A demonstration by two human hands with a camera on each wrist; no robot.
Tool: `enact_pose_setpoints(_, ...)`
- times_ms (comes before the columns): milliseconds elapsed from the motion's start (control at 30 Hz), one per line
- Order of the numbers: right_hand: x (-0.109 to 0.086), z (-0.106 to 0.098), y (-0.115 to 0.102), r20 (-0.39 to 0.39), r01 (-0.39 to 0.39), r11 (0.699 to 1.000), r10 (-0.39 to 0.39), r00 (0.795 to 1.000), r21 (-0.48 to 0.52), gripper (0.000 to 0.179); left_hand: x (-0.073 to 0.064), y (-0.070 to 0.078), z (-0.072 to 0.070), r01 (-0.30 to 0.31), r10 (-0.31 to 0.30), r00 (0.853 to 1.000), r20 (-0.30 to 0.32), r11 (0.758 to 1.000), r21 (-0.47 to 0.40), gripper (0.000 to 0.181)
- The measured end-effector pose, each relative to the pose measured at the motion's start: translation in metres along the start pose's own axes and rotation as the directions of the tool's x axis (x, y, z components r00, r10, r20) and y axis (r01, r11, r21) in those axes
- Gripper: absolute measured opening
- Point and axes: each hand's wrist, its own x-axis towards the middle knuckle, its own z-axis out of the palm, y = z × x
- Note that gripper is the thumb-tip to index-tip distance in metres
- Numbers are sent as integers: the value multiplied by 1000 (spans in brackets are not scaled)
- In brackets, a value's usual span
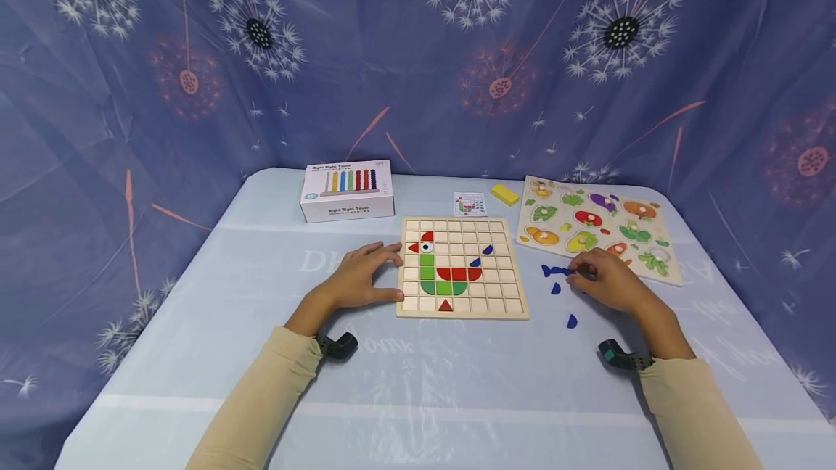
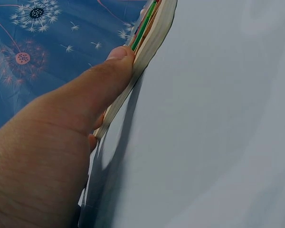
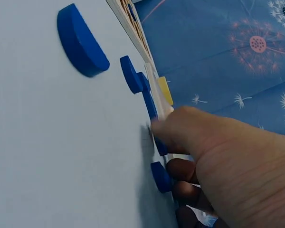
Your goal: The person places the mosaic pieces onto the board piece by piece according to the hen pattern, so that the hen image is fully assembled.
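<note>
A wooden grid board carries coloured pieces laid out like a bird, with red, green and blue shapes and a round eye piece. At the board's left edge my left hand has its thumb and fingertips touching the rim, the thumb along the side. To the right of the board, my right hand pinches a blue half-round piece with its thumb, the index finger partly hidden. Other blue pieces lie around it: one half-circle nearer me, another beside the fingers, and a short row.
A vegetable puzzle board lies just beyond my right hand. Behind the grid board are a small pattern card and a yellow block. A white toy box stands at the back left, before a blue dandelion-print curtain.
</note>
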Motion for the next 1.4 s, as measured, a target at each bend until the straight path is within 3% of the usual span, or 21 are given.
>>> enact_pose_setpoints(300,0,-1,1,20,16,1000,-17,1000,20,21,1,-1,0,2,-2,1000,-1,1000,3,57)
enact_pose_setpoints(533,0,-4,-1,30,-50,999,49,998,21,16,0,0,0,2,-2,1000,-4,1000,-4,57)
enact_pose_setpoints(900,-1,-4,3,32,-68,998,68,997,8,17,0,1,0,-4,4,1000,-3,1000,-14,58)
enact_pose_setpoints(1400,0,-3,3,9,23,998,-24,1000,60,15,-1,1,-1,0,0,1000,-5,1000,-4,58)
